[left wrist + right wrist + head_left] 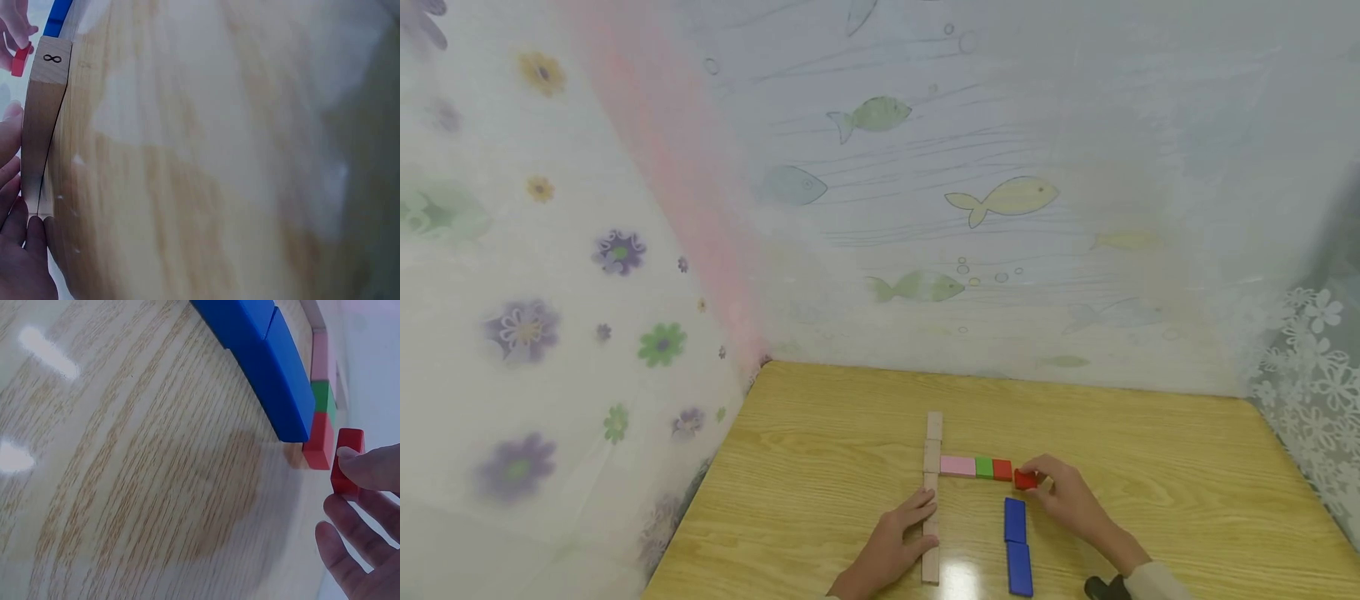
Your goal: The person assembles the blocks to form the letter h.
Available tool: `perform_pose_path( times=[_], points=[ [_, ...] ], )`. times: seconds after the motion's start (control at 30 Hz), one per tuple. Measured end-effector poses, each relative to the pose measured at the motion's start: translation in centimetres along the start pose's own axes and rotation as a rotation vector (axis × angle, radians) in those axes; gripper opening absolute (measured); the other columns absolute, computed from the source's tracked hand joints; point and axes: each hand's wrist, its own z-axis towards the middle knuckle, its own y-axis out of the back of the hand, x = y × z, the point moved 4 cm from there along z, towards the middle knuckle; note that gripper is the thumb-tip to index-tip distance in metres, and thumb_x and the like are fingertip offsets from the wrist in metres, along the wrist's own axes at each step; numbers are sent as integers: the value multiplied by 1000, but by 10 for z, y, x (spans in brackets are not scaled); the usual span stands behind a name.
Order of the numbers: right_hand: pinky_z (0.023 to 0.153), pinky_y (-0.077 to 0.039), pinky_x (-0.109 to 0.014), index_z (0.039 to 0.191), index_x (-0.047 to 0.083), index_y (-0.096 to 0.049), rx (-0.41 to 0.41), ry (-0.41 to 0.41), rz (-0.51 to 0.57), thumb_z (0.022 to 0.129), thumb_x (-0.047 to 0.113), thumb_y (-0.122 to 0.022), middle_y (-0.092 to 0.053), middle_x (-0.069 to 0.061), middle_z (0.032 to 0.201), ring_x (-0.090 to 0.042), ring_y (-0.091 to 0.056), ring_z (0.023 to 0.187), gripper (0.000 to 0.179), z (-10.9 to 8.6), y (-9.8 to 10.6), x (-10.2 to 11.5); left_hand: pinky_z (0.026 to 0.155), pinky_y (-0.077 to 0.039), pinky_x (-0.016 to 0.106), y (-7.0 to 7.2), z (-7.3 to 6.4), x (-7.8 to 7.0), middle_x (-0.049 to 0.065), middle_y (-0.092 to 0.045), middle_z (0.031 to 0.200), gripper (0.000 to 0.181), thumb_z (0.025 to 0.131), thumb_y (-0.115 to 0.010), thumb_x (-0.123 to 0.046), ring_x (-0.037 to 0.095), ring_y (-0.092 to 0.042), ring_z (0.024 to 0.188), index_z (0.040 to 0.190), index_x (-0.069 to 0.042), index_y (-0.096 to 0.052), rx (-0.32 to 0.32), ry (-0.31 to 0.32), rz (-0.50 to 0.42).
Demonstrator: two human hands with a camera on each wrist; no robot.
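My right hand (1071, 500) pinches a small red block (1024, 479) between thumb and fingers, just right of another red block (1002, 470). A narrow gap separates the two. That second red block ends a row with a green block (984, 467) and a pink block (957, 466), which meets a line of plain wooden blocks (931, 567). Along the left side of this wooden line lies my left hand (891, 542), its extended fingers and thumb touching the blocks. One wooden block (51, 59) shows a printed 8 in the left wrist view.
Two blue blocks (1018, 567) lie end to end below the red blocks, right of the wooden line. A dark object (1107, 588) is by the right wrist at the bottom. White sheets printed with fish (1000, 198) and flowers (523, 329) surround the wood-grain table (820, 433).
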Motion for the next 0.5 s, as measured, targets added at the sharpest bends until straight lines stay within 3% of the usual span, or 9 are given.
perform_pose_path(
  times=[0.5],
  points=[
    [60,-51,-25,98,3,-66,54,23,17,73,-9,-74,-67,-6,94,-19,-61,80,29,-1,-11,-2,106,-35,40,0,0,-2,10,-40,146,53,91,-62,-30,30,-33,136,133,2,-51,-7,-13,-3]
  ],
)
